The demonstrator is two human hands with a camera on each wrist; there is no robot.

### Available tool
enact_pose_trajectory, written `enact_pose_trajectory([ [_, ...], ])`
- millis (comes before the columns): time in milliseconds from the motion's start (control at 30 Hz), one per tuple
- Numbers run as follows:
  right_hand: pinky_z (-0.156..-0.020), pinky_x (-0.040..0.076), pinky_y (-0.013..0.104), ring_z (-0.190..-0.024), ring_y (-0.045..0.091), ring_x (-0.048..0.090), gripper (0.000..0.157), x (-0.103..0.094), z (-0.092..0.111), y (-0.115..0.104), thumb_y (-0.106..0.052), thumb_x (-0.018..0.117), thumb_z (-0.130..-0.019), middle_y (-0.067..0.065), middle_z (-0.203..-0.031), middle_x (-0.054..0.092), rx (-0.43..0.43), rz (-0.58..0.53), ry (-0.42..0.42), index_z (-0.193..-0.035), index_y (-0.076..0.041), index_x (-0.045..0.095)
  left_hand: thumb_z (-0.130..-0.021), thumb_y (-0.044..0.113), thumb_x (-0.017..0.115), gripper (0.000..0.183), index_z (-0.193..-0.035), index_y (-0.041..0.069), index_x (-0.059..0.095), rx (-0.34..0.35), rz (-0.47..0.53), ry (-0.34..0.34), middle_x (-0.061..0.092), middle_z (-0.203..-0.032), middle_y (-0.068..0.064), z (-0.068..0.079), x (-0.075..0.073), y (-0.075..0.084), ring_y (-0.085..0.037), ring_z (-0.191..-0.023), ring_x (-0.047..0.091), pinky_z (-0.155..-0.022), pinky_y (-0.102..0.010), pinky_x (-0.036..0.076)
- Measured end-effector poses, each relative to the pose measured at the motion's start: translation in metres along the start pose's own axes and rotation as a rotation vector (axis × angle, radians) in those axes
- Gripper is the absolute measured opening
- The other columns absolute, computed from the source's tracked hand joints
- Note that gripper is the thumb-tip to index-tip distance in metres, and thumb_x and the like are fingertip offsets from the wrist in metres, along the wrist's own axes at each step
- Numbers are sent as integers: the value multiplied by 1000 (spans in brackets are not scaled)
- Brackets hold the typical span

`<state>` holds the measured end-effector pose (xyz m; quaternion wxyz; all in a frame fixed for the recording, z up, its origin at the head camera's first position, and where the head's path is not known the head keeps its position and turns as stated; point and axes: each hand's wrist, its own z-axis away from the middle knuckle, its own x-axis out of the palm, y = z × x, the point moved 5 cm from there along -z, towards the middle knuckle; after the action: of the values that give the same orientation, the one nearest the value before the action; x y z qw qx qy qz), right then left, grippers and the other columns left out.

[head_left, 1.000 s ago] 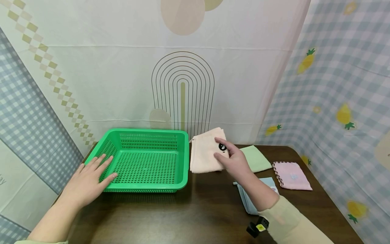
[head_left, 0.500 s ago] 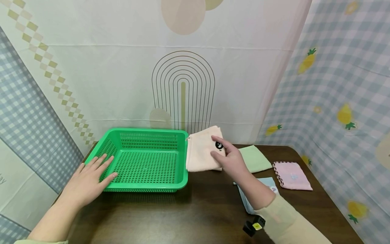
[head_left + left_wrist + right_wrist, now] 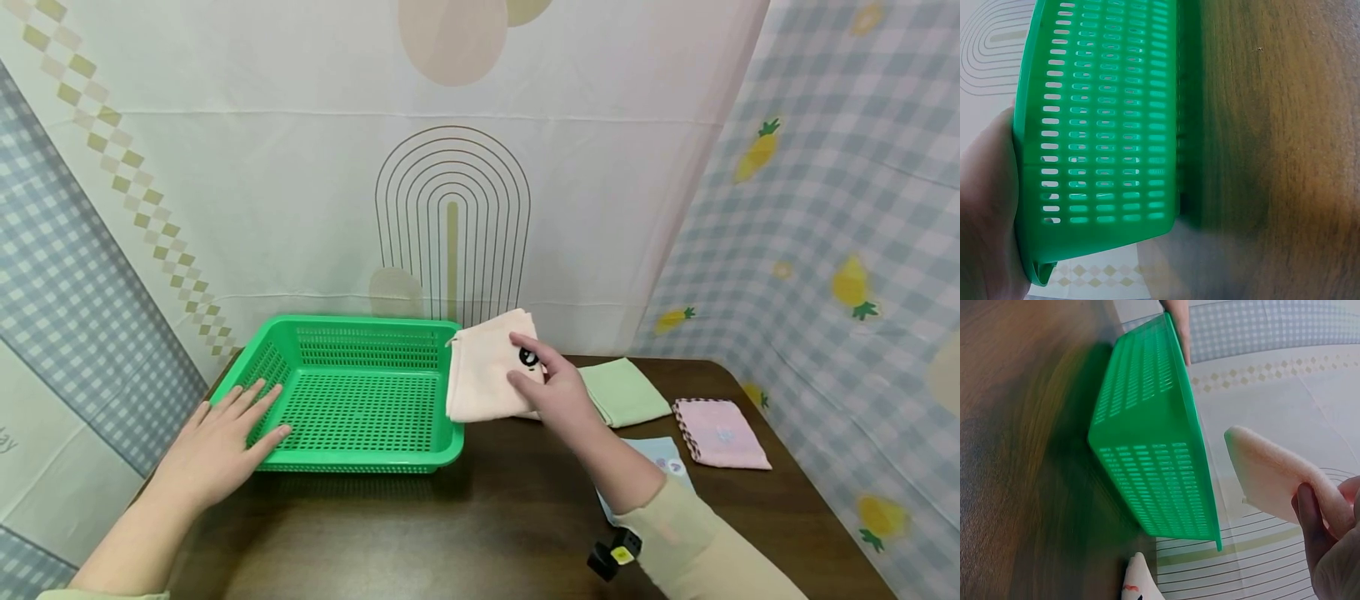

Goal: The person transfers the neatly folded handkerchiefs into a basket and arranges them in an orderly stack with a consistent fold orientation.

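Note:
My right hand (image 3: 558, 392) pinches a folded pale pink towel (image 3: 483, 371) with a black embroidered eye, thumb and fingers at its right side. The towel's left edge overlaps the right rim of the green plastic basket (image 3: 360, 458) in the head view. From the right wrist view, the towel (image 3: 1272, 472) is raised above rim height. My left hand (image 3: 217, 446) rests on the basket's left rim with its fingers straight and spread. The slotted basket wall (image 3: 1104, 125) shows beside that hand in the left wrist view. Inside, the basket's perforated floor is bare.
Right of the basket lie a folded light green towel (image 3: 626, 392), a pink towel with a checked edge (image 3: 727, 437) and a light blue towel (image 3: 660, 450), partly hidden by my right forearm. Another pale cloth (image 3: 1138, 581) lies low beside the basket. A patterned curtain (image 3: 585, 208) stands behind the table.
My right hand has carried the pale pink towel leftward, from just beside the basket to over its right rim. The left hand has stayed in place.

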<state>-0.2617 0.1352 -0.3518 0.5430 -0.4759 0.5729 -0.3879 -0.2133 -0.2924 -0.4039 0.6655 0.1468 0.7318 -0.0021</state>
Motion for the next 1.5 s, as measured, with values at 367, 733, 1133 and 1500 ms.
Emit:
enact_pose_trajectory([
  [367,-67,58,31,-86,20,66,50,10,-2,-3,-10,71,-91,14,-129,58,-18,-35,3,-137,-25,61,-99,66,38,78,-160,20,22,-5,8,-7,26,-160,-21,0,-1,1,-50,-144,19,-110,-73,10],
  [733,-68,59,30,-89,21,65,49,19,-5,-2,-9,71,-90,14,-126,59,-24,-22,14,-136,-24,63,-99,66,37,78,-160,20,21,-10,14,-13,24,-161,-21,0,0,0,-49,-145,18,-110,-73,7],
  [1133,-70,58,27,-92,22,67,49,32,-8,-3,-8,71,-90,15,-130,59,-21,-45,8,-136,-23,63,-99,66,37,77,-160,21,21,-12,12,-9,25,-161,-20,0,1,-1,-49,-145,19,-110,-73,8],
  [1500,-66,56,25,-84,17,66,50,48,-8,-2,-3,70,-89,12,-132,58,-44,-104,-13,-136,-19,62,-99,65,38,78,-160,20,22,-9,5,1,26,-160,-21,1,-2,1,-49,-144,20,-110,-72,10],
])
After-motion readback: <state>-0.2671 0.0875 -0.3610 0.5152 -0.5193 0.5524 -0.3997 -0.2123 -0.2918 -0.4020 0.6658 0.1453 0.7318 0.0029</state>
